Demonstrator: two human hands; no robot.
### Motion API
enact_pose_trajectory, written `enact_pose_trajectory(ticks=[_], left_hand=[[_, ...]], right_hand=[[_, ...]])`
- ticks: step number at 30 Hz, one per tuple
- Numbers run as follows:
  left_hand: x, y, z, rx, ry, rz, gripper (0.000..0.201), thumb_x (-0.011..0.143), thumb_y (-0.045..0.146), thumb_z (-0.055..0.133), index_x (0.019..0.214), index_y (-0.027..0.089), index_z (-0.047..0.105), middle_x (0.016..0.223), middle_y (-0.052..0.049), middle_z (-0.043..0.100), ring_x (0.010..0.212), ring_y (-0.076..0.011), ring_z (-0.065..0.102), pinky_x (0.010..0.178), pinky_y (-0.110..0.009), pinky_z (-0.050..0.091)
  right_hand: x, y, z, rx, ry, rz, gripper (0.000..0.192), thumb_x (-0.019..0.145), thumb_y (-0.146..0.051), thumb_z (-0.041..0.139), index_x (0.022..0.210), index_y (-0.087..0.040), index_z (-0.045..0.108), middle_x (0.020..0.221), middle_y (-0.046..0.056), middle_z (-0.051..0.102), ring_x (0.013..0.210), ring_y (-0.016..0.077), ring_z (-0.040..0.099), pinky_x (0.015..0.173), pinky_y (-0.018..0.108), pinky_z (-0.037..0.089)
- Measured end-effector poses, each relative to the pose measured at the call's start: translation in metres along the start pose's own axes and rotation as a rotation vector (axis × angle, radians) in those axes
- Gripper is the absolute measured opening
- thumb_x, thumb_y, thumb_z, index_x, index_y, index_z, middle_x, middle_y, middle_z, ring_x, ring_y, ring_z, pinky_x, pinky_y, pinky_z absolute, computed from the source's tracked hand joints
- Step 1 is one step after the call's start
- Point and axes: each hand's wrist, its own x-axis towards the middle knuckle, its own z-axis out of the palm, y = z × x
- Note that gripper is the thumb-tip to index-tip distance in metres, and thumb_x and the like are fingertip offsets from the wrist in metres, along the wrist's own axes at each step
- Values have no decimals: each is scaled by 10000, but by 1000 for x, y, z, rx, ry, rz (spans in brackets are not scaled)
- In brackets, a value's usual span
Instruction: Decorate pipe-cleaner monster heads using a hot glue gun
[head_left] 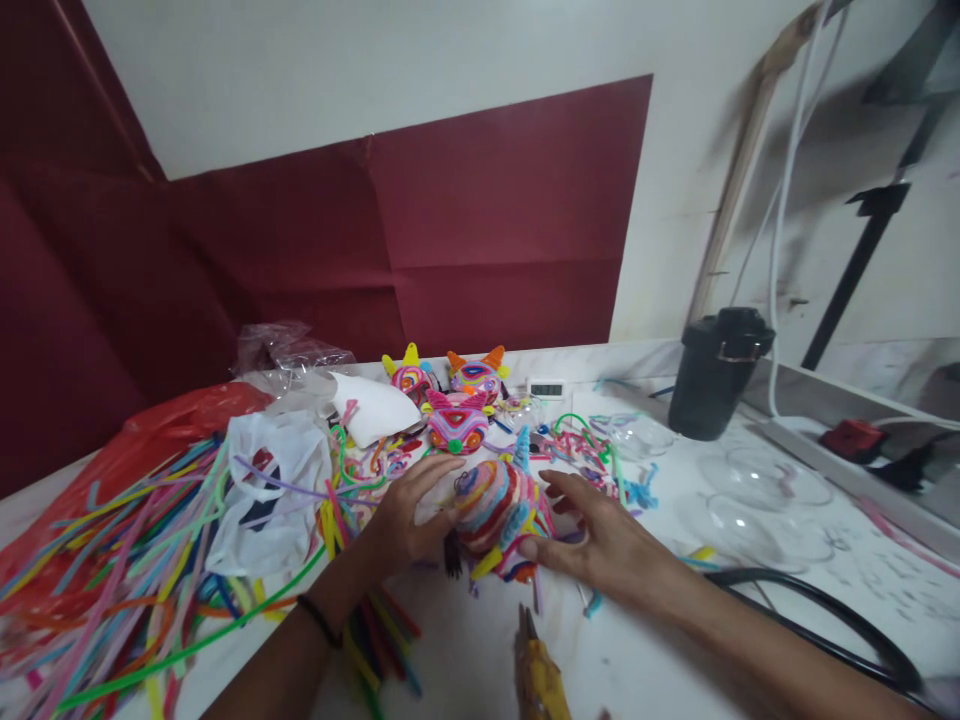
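Head view shows both hands cupped around a striped ball [491, 505] wound from coloured craft wire, which sits on the white table [652, 650] at the centre of the mess. At its 9 o'clock the left hand [409, 515] presses fingers flat against its side; at 3 o'clock the right hand [600, 535] grasps it with thumb beneath and fingers spread above, probably to steady the round thing while it rests on the surface. Toward 12 o'clock stand three finished figures [457, 420] with little horns, lined up out of the way. A heap of loose wire stems [127, 580] lies at 9 o'clock on red plastic, within easy reach. A black cup [716, 375] stands at 2 o'clock, clear half-shells [765, 490] at 3 o'clock. A yellow tool [536, 680] lies at 6 o'clock. A small digital clock [546, 388] sits behind; its digits are too small to read, and no other writing shows
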Motion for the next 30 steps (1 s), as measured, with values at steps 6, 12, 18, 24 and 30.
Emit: enact_pose_trajectory(ticks=[6, 12, 18, 24, 30], left_hand=[[0, -2, -2, -14, 13, -3, 465, 869, 386, 551, 1287, 183, 558, 1292, -112, 604, 1214, -257, 543, 1046, -379, 431], [-1, -9, -3, -8, -2, -77, 496, 870, 432, 517, 1289, 170, 548, 1337, -122, 566, 1254, -281, 505, 1063, -417, 404], [2, -6, -2, -19, -10, -94, 447, 875, 363, 504, 1278, 175, 553, 1317, -105, 577, 1238, -263, 513, 1067, -407, 394], [0, -5, 5, -41, 40, -11, 356, 909, 247, 452, 1231, 172, 583, 1259, -94, 604, 1185, -213, 548, 1043, -355, 420], [-10, -10, 14, -7, 74, 122, 433, 893, 121, 410, 1315, 154, 500, 1320, -128, 539, 1247, -204, 492, 1059, -374, 413]], right_hand=[[-3, -8, -18, -37, 4, 57, 962, 630, -681, 659, 1383, -132, 421, 1228, 146, 549, 1042, 271, 574, 879, 398, 479], [-18, -13, -41, -55, 44, 81, 936, 634, -685, 640, 1365, -133, 450, 1182, 154, 594, 1039, 290, 595, 883, 417, 488], [-49, -1, -46, -138, 117, 31, 782, 691, -706, 570, 1281, -194, 555, 1164, 125, 633, 1040, 299, 616, 812, 398, 545], [-73, 2, -47, -290, 81, -106, 531, 779, -614, 572, 1152, -246, 660, 1143, 84, 675, 989, 268, 667, 782, 319, 586], [-73, 37, -33, -409, 166, -263, 520, 764, -581, 629, 1179, -267, 641, 1169, 70, 669, 927, 249, 696, 644, 243, 606]])
